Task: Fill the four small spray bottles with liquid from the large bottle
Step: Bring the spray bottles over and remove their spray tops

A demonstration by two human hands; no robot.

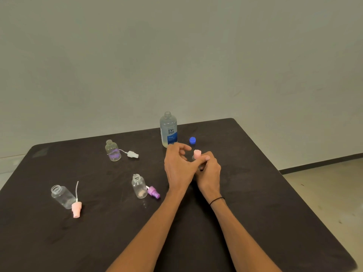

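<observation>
Large bottle (168, 130) stands behind three small bottles (139, 186), cap (192, 140) right

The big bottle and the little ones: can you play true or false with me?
1. The big bottle has its cap on. False: it is open; the blue cap sits beside it.
2. Three small bottles stand open. True.
3. The purple sprayer is screwed on. False: it lies on the table.
4. Both hands, left and right, are at the bottle with the pink top. True.
</observation>
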